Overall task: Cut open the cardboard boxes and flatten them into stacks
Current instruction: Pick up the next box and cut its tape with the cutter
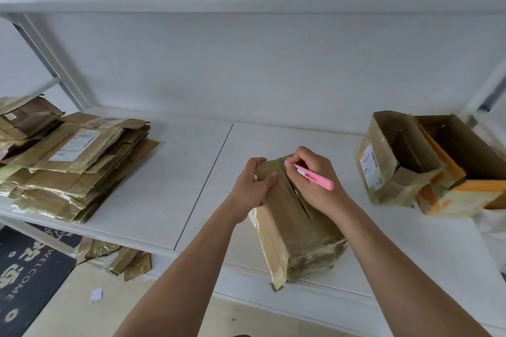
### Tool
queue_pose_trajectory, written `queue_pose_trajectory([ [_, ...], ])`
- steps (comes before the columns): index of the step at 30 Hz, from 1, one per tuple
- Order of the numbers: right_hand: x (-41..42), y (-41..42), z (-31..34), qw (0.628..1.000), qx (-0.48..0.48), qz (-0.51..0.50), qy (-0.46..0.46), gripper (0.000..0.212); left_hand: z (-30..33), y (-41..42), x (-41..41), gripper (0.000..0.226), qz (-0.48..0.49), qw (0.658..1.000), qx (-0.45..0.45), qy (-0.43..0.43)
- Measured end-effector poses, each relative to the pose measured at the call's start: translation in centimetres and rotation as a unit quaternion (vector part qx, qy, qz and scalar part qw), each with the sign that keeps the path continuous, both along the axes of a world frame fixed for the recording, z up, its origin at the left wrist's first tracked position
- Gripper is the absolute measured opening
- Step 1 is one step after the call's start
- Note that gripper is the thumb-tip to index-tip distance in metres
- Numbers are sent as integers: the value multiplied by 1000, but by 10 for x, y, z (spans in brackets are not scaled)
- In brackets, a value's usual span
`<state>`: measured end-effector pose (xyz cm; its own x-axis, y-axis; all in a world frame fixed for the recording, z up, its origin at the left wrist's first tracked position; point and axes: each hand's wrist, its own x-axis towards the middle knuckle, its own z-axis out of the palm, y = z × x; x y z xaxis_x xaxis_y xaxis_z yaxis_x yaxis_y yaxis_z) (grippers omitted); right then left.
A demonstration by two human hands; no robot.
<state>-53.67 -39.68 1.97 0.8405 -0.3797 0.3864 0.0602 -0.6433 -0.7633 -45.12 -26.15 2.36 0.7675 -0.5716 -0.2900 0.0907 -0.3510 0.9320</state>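
Both hands are on the box [294,224], head view, the only view. L hand [253,186] grips its far left top edge, fingers curled over the top, thumb on the face w/ the seam. R hand [312,180] pinches a pink cutter [310,174] like a pen, tip at the far end of the taped centre seam. Blade itself is too small to see; can't tell if it's in the tape yet.

Box sits near the front edge of the white table [169,178], between the arms, one near corner hanging just past the edge. It's wrapped in glossy tape, so prob. slick under the fingers; small, likely empty and light, so it'd skid w/o the L hand bracing it. Cardboard is stiff along the edges, softer mid-panel. Best hold is where the L hand is now: over a top edge, clear of the seam line. Risk as I judge it: the cutter pulls toward the body along the seam, and the L thumb lies close beside that line.

Flat stack [74,161] is on the table's left, well apart from the box. Two open boxes [427,161] wait at the right, touching each other, the far one cut off by the frame edge.

Hidden: box's underside and right side, what's inside it. Scraps [117,257] lie on the floor under the table, next to a dark mat [24,273], partly cut off.
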Motion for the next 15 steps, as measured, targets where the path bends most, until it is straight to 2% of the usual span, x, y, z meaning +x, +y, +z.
queue_pose_trajectory([
  [8,-28,2,5,997,-22,29,64,18,0,-2,-3,33,3,1000,2,-3],
  [15,-75,8,14,985,49,48,160,26,2,-7,-2,30,24,1000,7,-14],
])
